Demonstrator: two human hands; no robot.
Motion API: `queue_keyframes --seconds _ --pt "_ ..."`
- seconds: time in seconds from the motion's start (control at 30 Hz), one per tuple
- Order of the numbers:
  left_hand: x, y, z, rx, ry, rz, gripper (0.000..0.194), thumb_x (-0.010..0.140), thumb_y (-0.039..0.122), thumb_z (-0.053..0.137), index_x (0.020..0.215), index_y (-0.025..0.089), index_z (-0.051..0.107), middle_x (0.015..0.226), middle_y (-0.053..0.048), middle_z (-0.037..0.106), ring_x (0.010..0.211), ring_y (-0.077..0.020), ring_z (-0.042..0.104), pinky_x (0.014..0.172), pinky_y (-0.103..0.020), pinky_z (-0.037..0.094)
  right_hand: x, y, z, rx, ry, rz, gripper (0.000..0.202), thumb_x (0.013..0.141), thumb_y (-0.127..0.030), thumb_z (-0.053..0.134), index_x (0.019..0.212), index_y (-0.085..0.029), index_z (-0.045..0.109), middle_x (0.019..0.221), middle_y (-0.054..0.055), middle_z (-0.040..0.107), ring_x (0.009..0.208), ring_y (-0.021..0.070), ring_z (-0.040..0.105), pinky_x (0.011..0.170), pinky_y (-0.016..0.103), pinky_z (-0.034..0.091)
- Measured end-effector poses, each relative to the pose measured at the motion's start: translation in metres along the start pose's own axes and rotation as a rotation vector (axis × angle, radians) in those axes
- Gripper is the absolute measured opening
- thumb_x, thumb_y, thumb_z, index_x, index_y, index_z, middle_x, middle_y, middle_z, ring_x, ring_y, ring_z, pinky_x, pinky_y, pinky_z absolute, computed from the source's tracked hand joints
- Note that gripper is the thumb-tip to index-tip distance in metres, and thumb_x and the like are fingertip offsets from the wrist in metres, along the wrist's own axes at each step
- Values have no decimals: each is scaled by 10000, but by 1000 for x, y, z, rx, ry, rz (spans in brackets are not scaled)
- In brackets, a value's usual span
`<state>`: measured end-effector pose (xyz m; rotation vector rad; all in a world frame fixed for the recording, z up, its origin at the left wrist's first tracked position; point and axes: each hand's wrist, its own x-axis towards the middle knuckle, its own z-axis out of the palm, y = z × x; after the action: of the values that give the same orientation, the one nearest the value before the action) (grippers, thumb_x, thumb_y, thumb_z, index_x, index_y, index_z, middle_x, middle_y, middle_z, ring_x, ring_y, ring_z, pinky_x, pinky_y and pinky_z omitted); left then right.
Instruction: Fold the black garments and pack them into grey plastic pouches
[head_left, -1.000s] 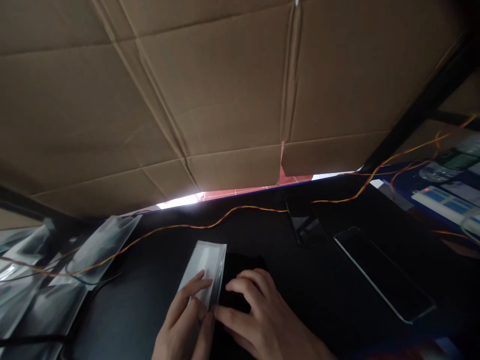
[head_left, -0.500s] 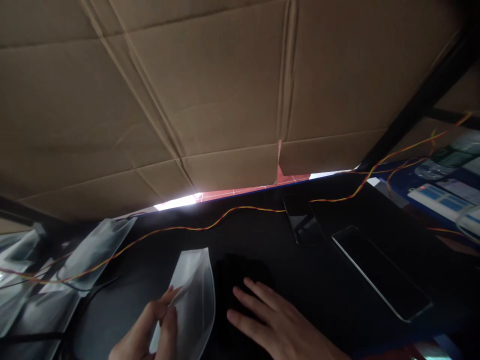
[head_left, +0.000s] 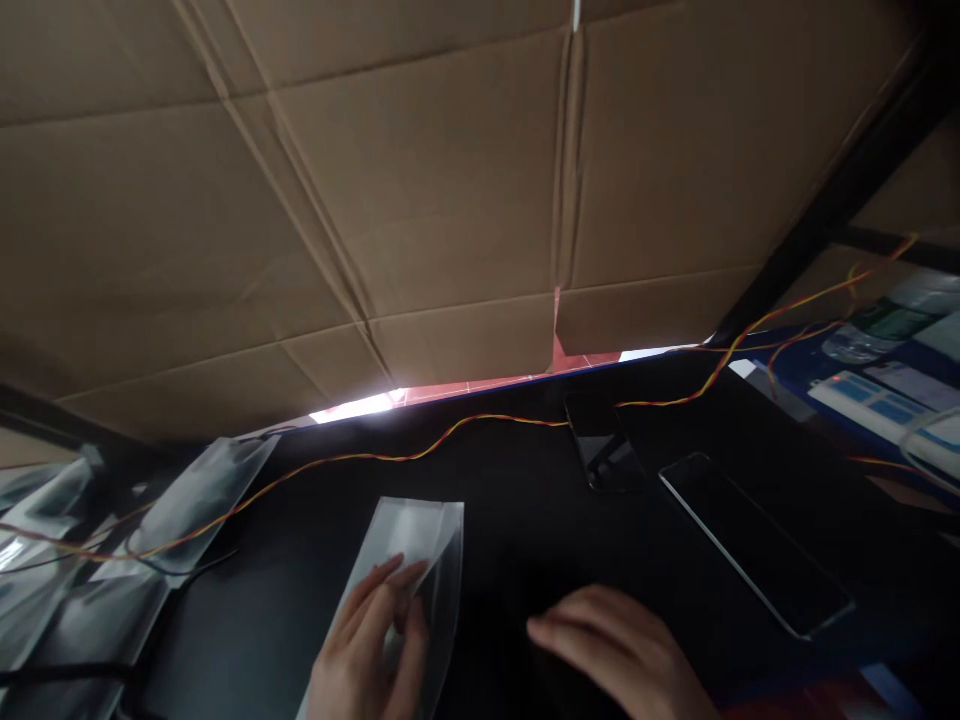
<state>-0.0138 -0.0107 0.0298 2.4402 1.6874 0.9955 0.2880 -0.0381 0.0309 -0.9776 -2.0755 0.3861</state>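
My left hand (head_left: 375, 640) pinches a frosted, see-through plastic bag (head_left: 409, 525) between thumb and fingers, near the front of the black tabletop. The bag's far end is squared, and one of its layers is lifted at the right side. To the right of it, my right hand (head_left: 622, 650) is curled with its fingers together, over a very dark patch of the table. A black item (head_left: 502, 630) there hardly stands out from the surface, so its kind is unclear. What the right fingers hold, if anything, is hidden.
More frosted bags (head_left: 199, 510) lie at the left. A red-and-yellow twisted wire (head_left: 375, 457) crosses the table (head_left: 300, 520). Two phones, a smaller one (head_left: 604, 440) and a larger one (head_left: 757, 545), lie at the right. Cardboard (head_left: 450, 180) stands behind; a bottle (head_left: 885, 320) is far right.
My left hand and the bag have moved right, and the hand sits further up the bag. My right hand has gone from spread fingers on the black item to curled fingers, further right.
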Motion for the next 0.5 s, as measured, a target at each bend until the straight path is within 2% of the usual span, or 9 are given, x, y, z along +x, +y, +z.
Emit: queue_keyframes --seconds 0.07,0.13,0.17,0.23,0.3,0.4,0.5 --pt "0 9 5 -20 10 -25 273 1049 252 605 1274 274 758 1291 -42 836 1312 -276 762 1087 -380 649 13 -1 1 42 142 86 502 1157 -608 445 1482 -275 633 1179 64 820 1031 222 812 851 312 672" --pt "-1 15 10 -69 8 -58 262 1059 241 595 1263 266 757 1350 -56 816 1441 -301 672 1127 -422 630 20 -4 15 62 250 112 460 1180 -513 392 1501 -267 610 1192 89 801 1068 236 795 867 333 658" --pt "-1 18 12 -100 8 -80 245 1066 241 584 1234 267 760 1361 -55 812 1482 -305 633 1128 -429 631 21 -6 26 55 256 98 471 1188 -501 350 1493 -263 619 1179 94 800 1061 243 788 872 350 651" --pt "-3 21 15 -154 2 -138 215 1080 249 563 1163 272 760 1377 -47 806 1532 -305 579 1120 -436 637 23 -8 47 1 183 41 484 1190 -505 332 1438 -260 667 1151 83 806 1036 249 774 883 376 637" --pt "-4 23 18 -193 -1 -184 196 1085 269 559 1083 274 755 1383 -45 804 1541 -311 568 1123 -450 635 24 -9 61 -88 68 -18 389 1169 -471 444 1338 -261 724 1166 57 815 1047 247 755 908 385 625" --pt "-4 25 19 -232 -25 -167 180 1070 276 582 1057 274 761 1389 -48 802 1544 -323 563 1155 -475 615 27 -5 66 -181 -122 -66 255 1115 -407 602 1261 -259 750 1274 29 807 1203 258 702 1023 395 593" --pt "-2 25 18 -233 -123 -83 182 1062 245 587 1091 273 765 1480 -40 753 1607 -331 472 1229 -536 549 30 1 63 -175 -306 -162 264 1140 -379 593 1316 -248 741 1281 4 814 1347 244 637 1201 397 491"
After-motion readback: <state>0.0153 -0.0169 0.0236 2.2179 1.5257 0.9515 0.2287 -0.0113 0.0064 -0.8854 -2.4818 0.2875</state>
